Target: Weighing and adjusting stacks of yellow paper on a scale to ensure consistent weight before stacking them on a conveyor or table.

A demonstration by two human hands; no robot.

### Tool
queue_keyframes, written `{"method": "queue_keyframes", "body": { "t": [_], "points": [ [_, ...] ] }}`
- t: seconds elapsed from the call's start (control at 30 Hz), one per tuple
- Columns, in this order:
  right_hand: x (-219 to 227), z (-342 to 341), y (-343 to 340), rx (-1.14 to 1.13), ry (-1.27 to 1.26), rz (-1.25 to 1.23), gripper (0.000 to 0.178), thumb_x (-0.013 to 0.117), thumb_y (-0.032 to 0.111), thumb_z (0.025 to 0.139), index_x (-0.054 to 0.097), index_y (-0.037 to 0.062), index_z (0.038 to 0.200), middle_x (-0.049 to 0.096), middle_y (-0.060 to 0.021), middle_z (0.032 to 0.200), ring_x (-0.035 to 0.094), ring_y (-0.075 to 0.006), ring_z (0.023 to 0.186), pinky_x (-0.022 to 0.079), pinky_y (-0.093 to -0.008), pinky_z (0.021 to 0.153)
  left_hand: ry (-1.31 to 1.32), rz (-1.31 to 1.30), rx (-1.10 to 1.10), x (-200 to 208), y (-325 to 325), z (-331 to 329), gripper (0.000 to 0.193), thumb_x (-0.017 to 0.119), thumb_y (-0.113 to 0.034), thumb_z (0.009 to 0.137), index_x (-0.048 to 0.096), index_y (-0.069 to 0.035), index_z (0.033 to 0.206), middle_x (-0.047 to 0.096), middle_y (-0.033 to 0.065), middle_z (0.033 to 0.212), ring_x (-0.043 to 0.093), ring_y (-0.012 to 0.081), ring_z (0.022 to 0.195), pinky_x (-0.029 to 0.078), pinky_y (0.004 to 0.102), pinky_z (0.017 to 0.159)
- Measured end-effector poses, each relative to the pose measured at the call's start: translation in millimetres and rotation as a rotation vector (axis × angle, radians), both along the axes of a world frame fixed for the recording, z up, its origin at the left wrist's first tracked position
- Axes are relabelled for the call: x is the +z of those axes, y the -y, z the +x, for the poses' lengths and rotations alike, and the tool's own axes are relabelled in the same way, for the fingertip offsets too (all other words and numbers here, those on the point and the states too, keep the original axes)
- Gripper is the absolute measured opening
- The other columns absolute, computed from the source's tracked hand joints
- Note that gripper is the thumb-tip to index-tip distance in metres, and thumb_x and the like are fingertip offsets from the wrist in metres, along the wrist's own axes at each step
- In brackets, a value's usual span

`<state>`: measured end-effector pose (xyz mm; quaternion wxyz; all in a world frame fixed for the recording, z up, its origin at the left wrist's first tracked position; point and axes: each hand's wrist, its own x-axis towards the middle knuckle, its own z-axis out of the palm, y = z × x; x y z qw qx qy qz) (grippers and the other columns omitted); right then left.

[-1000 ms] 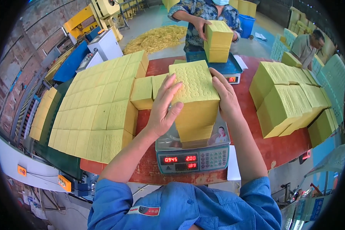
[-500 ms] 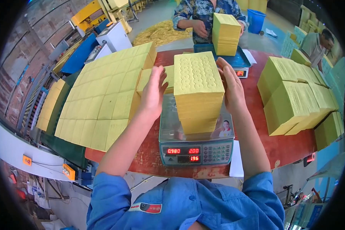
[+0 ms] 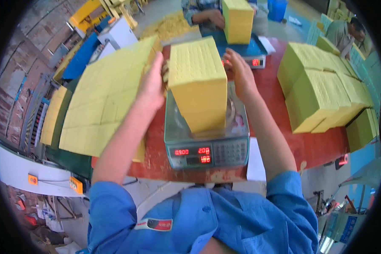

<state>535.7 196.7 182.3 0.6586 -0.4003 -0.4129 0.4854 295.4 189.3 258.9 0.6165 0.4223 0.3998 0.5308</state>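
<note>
A tall stack of yellow joss paper [image 3: 201,101] stands on the plate of a digital scale [image 3: 207,146] with a lit red display and a keypad. To its left, my left hand [image 3: 151,86] has its fingers stretched along the stack's side. They seem to brush it, though blur hides the exact contact. My right hand [image 3: 241,76] is on the other side, fingers extended and apart, with a gap between palm and paper. Neither hand is wrapped round the stack.
A broad block of yellow stacks [image 3: 101,93] fills the left, and more piles [image 3: 317,97] stand at the right of the red table [image 3: 269,93]. Across it, a person's hand [image 3: 216,19] is beside another stack [image 3: 238,21] on a second scale [image 3: 258,62]. White paper [image 3: 255,161] lies beside my scale.
The whole view has shifted, and the stack's top appears further left over the scale. My left fingers have come closer to its side. The red display reads differently.
</note>
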Motion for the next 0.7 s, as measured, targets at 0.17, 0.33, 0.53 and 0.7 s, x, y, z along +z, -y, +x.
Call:
{"method": "queue_keyframes", "body": {
  "t": [0.17,0.33,0.53,0.7],
  "points": [
    [-47.6,26.6,-20.5,0.010,-0.048,0.037,0.053,0.051,0.046,0.094,0.057,0.0059,0.129,0.063,-0.0101,0.122,0.056,-0.0215,0.116,0.045,-0.0375,0.088,-0.244,0.017,0.140,-1.9,8.8,-33.6,0.076,0.049,-0.052,0.096,0.032,0.004,0.144,0.040,0.0192,0.144,0.039,0.0304,0.131,0.034,0.0477,0.108],
    [-37.5,12.5,-13.6,0.081,-0.146,-0.059,0.056,0.048,0.038,0.100,0.044,-0.0031,0.137,0.059,-0.0181,0.125,0.058,-0.0282,0.111,0.045,-0.0414,0.092,-0.294,-0.058,0.153,-16.2,14.7,-77.3,0.078,0.049,-0.049,0.097,0.025,0.006,0.147,0.035,0.0232,0.145,0.036,0.0316,0.135,0.034,0.0494,0.110],
    [-55.5,6.2,-33.9,0.234,-0.168,-0.111,0.051,0.050,0.038,0.099,0.050,0.0001,0.132,0.064,-0.0131,0.118,0.060,-0.0256,0.107,0.046,-0.0372,0.090,-0.302,-0.070,0.143,-21.3,22.3,-72.8,0.080,0.050,-0.049,0.096,0.021,0.005,0.148,0.030,0.0244,0.148,0.033,0.0325,0.137,0.034,0.0521,0.110],
    [-76.9,8.5,-52.6,0.172,-0.038,-0.104,0.041,0.055,0.037,0.095,0.063,0.0014,0.114,0.069,-0.0090,0.108,0.065,-0.0226,0.092,0.053,-0.0407,0.073,-0.233,0.015,0.086,2.3,32.6,-39.8,0.081,0.054,-0.052,0.092,0.025,-0.001,0.147,0.030,0.0194,0.144,0.031,0.0323,0.133,0.027,0.0619,0.108]
  ]
}}
